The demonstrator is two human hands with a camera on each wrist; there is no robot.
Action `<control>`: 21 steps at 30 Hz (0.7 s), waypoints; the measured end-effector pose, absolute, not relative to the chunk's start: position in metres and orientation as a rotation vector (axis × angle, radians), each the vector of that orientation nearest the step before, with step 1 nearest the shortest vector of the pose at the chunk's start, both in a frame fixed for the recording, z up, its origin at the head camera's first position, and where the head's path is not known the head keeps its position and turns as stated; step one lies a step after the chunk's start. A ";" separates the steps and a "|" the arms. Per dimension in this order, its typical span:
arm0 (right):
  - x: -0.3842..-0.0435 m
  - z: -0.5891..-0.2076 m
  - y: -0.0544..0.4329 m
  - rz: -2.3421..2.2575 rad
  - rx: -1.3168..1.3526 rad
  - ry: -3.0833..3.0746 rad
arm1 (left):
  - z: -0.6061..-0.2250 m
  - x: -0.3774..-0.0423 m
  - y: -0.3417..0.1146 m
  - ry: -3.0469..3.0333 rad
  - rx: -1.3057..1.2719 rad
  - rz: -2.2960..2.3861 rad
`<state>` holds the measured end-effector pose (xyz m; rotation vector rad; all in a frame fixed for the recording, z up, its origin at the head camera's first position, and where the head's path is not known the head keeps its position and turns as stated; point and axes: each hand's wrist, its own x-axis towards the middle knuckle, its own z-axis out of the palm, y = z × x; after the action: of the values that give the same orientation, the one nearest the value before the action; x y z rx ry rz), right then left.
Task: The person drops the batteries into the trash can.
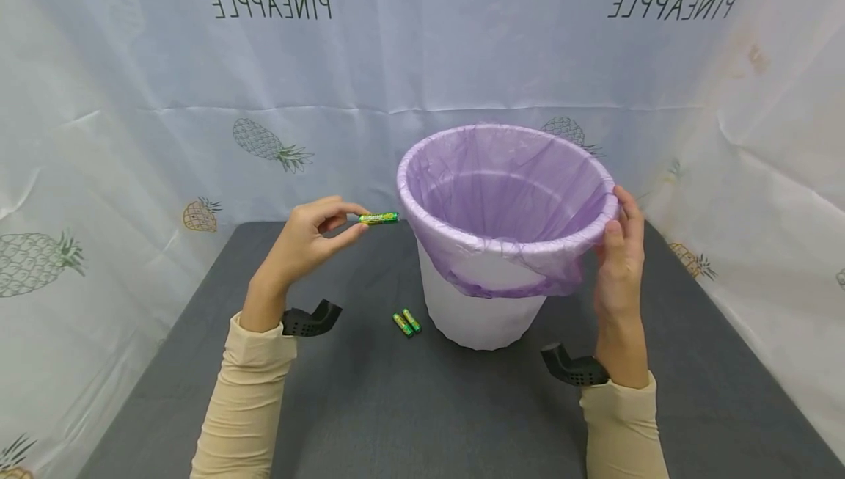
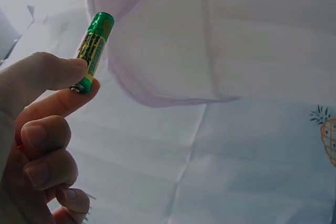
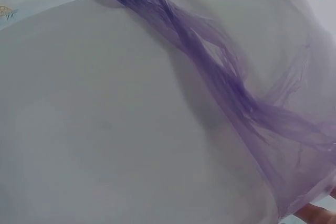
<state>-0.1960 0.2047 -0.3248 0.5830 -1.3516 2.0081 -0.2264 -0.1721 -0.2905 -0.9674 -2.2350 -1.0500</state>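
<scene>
My left hand (image 1: 310, 237) pinches a green-and-yellow battery (image 1: 379, 218) between thumb and index finger, just left of the trash can's rim. In the left wrist view the battery (image 2: 93, 51) stands tilted up from the fingertips, the other fingers curled below it. A white trash can (image 1: 485, 310) is lined with a thin purple bag (image 1: 515, 196) folded over its rim. At the can's right side my right hand (image 1: 620, 266) holds the rim with thumb and fingers. The right wrist view shows the can's white wall (image 3: 105, 124), bunched purple plastic, and fingertips (image 3: 317, 214) at the lower corner.
Two more green batteries (image 1: 407, 323) lie side by side on the dark grey table (image 1: 370, 406), by the can's lower left. White curtains (image 1: 370, 61) with pineapple prints hang behind and at both sides. Each wrist wears a black mount (image 1: 310, 319).
</scene>
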 end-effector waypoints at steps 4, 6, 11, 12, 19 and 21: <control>-0.195 -0.325 0.206 2.028 0.590 -1.354 | -0.285 -0.226 -0.171 -2.203 -0.972 -1.054; -0.195 -0.324 0.206 2.043 0.588 -1.352 | -0.282 -0.226 -0.171 -2.195 -0.975 -1.055; -0.195 -0.324 0.206 2.048 0.590 -1.352 | -0.276 -0.225 -0.170 -2.191 -0.971 -1.046; -0.195 -0.324 0.206 2.044 0.593 -1.354 | -0.275 -0.225 -0.170 -2.191 -0.969 -1.048; -0.194 -0.324 0.207 2.054 0.579 -1.354 | -0.269 -0.224 -0.167 -2.193 -0.963 -1.062; -0.194 -0.324 0.208 2.057 0.577 -1.357 | -0.268 -0.224 -0.165 -2.183 -0.967 -1.069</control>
<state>-0.1940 0.2076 -0.3242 0.5768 -1.3569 2.0566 -0.2238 -0.1651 -0.2675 -0.9669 -2.1834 -1.0691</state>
